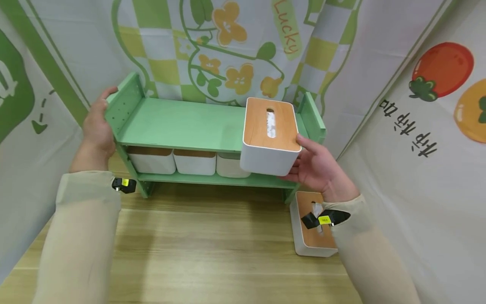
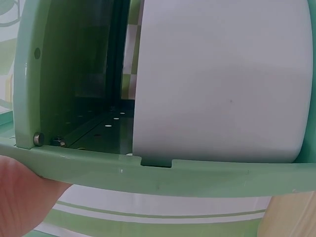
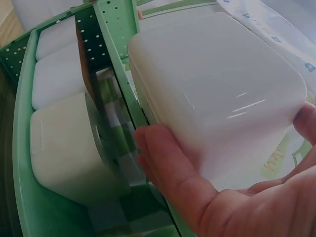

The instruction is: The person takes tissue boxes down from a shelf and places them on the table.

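In the head view my right hand (image 1: 319,169) holds a white tissue box (image 1: 267,160) with a wood-look lid, over the right part of the green shelf's upper board (image 1: 182,122). The thumb lies at the lid's edge and the fingers reach underneath. The right wrist view shows the smooth white box (image 3: 217,74) with the fingers (image 3: 173,168) along its near side. My left hand (image 1: 96,128) grips the shelf's left side panel (image 1: 125,105). Only part of that hand (image 2: 24,197) shows in the left wrist view, against the panel's outer face.
Two white boxes (image 1: 153,162) with wood-look lids and a cream box (image 1: 229,165) stand in a row on the lower board. Another tissue box (image 1: 303,245) sits on the wooden floor (image 1: 212,245) at the right, partly behind my wrist. A printed curtain (image 1: 235,50) hangs close behind the shelf.
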`<state>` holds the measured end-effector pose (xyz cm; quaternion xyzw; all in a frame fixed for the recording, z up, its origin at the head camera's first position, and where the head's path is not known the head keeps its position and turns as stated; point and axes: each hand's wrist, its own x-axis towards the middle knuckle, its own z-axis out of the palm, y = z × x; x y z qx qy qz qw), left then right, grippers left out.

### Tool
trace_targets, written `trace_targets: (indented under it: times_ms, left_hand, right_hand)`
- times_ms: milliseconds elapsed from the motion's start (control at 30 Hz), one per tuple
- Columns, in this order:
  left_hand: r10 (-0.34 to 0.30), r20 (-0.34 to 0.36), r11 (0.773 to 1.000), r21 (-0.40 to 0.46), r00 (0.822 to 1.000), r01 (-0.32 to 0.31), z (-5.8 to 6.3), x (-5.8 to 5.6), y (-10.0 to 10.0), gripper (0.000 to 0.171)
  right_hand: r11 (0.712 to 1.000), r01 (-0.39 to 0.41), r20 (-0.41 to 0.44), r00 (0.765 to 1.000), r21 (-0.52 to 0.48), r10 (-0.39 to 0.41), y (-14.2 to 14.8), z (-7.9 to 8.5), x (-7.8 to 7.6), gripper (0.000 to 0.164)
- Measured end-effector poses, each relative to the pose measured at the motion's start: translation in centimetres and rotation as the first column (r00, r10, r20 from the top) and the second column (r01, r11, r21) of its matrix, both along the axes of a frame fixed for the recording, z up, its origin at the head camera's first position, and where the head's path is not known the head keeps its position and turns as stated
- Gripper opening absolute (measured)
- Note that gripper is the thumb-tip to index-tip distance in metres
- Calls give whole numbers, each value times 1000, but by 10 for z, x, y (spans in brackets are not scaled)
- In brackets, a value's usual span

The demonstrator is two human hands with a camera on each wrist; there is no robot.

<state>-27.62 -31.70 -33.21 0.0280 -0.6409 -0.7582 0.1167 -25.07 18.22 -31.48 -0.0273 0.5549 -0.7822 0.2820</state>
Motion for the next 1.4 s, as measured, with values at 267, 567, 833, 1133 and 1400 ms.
trace_targets:
  times_ms: [267, 567, 833, 1133, 1400]
  left_hand:
    - [-15, 12, 1000, 11, 1000, 15, 0, 1, -2, 47]
    - [-16, 5, 1000, 19, 1000, 16, 1, 2, -1, 47]
    - [-18, 13, 1000, 13, 1000, 18, 2, 1, -1, 47]
    - [-9, 13, 1000, 4, 1000, 9, 1, 1, -1, 47]
    - [7, 19, 1000, 1, 1000, -7, 2, 0, -1, 46]
  right_hand:
    - [999, 18, -40, 999, 38, -17, -4, -2, -2, 77]
    - [1000, 1, -104, 995, -23, -3, -3, -6, 10, 71]
    - [991, -68, -142, 989, -116, 51, -3, -10, 28, 66]
    - [985, -84, -135, 989, -152, 63, -5, -13, 43, 65]
    - [980, -120, -136, 986, -158, 98, -6, -16, 55, 69]
